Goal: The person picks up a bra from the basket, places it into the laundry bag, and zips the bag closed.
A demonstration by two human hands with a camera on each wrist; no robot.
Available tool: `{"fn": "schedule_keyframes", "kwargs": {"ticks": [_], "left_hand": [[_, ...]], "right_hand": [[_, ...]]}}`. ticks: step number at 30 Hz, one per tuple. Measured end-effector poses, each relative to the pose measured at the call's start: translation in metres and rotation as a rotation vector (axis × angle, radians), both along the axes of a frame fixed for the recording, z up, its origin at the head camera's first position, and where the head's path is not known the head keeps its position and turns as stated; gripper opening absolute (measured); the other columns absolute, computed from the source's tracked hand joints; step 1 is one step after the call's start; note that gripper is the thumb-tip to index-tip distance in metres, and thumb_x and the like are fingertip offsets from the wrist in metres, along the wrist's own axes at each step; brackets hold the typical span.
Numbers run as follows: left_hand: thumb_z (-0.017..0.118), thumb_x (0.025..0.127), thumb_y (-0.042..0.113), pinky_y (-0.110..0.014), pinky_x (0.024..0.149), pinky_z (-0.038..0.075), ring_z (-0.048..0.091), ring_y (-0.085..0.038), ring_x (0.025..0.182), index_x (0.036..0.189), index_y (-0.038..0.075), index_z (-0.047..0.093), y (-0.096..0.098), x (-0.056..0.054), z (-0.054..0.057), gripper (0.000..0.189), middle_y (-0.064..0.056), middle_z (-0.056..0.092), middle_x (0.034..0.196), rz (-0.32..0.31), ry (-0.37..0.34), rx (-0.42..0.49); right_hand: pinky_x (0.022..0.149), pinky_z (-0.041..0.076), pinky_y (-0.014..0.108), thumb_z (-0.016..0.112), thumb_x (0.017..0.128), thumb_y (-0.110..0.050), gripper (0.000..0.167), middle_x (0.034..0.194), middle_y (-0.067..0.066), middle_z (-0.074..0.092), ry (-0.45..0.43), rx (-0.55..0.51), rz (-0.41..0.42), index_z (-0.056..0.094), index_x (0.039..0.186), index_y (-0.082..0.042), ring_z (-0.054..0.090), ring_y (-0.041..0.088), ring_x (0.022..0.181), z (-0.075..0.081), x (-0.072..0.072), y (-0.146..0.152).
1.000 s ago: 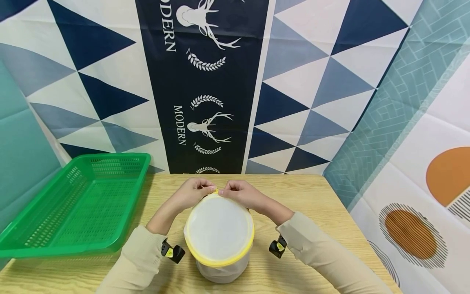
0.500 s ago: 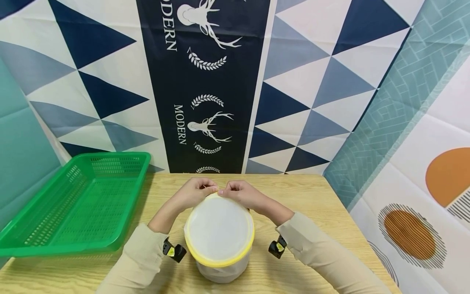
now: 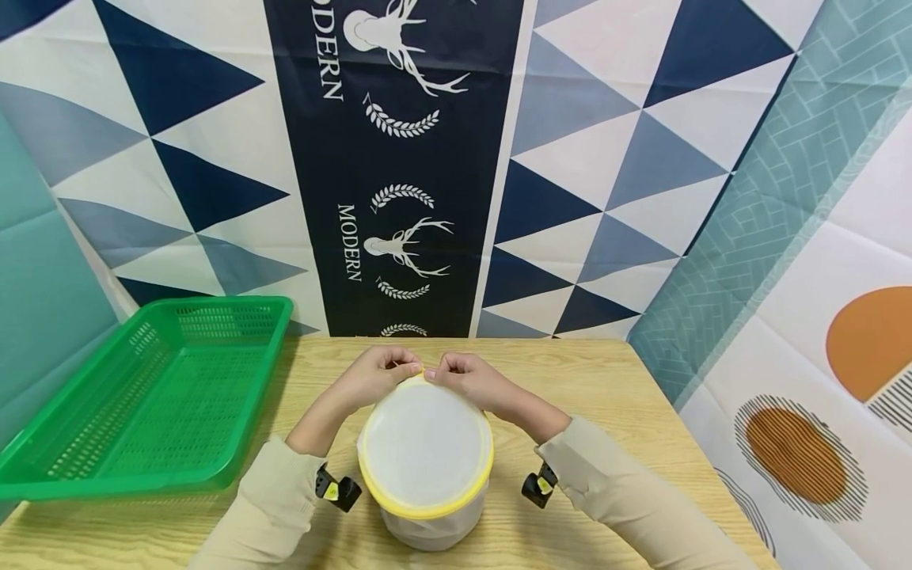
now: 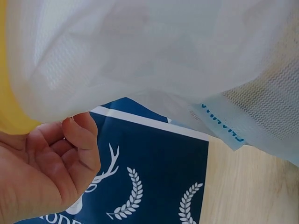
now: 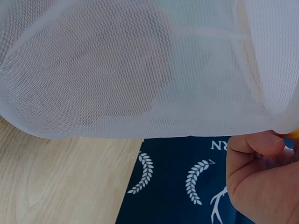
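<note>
A round white mesh laundry bag (image 3: 427, 443) with yellow trim (image 3: 422, 511) stands upright on the table, its flat top facing me. At the far edge of that top, my left hand (image 3: 376, 374) pinches the yellow trim between thumb and curled fingers. Close beside it, my right hand (image 3: 470, 380) pinches the same edge, the fingertips of both hands nearly meeting. The left wrist view has my left hand (image 4: 53, 168) under the bag's yellow edge, and a pale label (image 4: 226, 126) with blue lettering on its side. In the right wrist view, mesh (image 5: 107, 70) fills most of the frame.
A green plastic basket (image 3: 238, 427) with perforated walls sits on the left of the wooden table (image 3: 570, 507). Behind the table hangs a patterned cloth (image 3: 399, 166), with more printed cloth (image 3: 791, 372) along the right side. Each wrist carries a small black camera (image 3: 342, 491).
</note>
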State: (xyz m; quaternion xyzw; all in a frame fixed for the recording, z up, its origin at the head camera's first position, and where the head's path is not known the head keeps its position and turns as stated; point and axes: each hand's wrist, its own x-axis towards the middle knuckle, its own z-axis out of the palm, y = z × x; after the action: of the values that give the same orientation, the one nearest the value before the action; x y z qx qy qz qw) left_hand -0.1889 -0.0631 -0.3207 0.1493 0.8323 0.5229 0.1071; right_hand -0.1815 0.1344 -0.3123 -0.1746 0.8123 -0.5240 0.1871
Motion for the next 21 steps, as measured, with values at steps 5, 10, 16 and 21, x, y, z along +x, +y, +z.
{"fn": "schedule_keyframes", "kwargs": {"ticks": [5,10,16,21], "left_hand": [[0.055,0.094,0.019,-0.025,0.061,0.047,0.052,-0.016,0.071,0.097,0.004,0.068,-0.0014,0.0002,-0.0003,0.019,-0.006,0.060,0.084,0.004,0.010,-0.003],[0.055,0.094,0.018,-0.026,0.061,0.045,0.052,-0.023,0.075,0.097,0.004,0.067,-0.0056,-0.0003,-0.0012,0.019,-0.006,0.059,0.083,0.020,0.007,-0.004],[0.055,0.095,0.018,-0.026,0.063,0.045,0.053,-0.024,0.078,0.097,0.004,0.067,-0.0055,0.0000,-0.0007,0.019,-0.006,0.059,0.084,0.033,-0.005,-0.004],[0.055,0.095,0.018,-0.026,0.063,0.045,0.052,-0.022,0.076,0.097,0.004,0.067,-0.0042,0.0008,-0.0002,0.018,-0.006,0.058,0.083,0.037,-0.012,-0.003]], "right_hand": [[0.053,0.045,0.021,0.055,0.095,-0.026,0.026,0.068,-0.002,0.053,-0.006,-0.005,-0.004,0.052,0.075,-0.009,0.052,0.008,0.057,0.0003,0.0013,0.0008],[0.052,0.044,0.021,0.054,0.095,-0.023,0.026,0.067,-0.001,0.052,-0.004,-0.008,-0.008,0.051,0.073,-0.009,0.051,0.008,0.055,0.0001,0.0024,0.0021],[0.051,0.043,0.021,0.053,0.095,-0.024,0.026,0.066,-0.002,0.053,0.002,-0.007,-0.012,0.052,0.075,-0.008,0.050,0.008,0.054,0.0006,0.0037,0.0017],[0.051,0.043,0.020,0.054,0.095,-0.025,0.026,0.067,-0.002,0.053,0.003,-0.017,-0.011,0.052,0.076,-0.006,0.050,0.008,0.055,-0.0006,0.0042,0.0023]]}}
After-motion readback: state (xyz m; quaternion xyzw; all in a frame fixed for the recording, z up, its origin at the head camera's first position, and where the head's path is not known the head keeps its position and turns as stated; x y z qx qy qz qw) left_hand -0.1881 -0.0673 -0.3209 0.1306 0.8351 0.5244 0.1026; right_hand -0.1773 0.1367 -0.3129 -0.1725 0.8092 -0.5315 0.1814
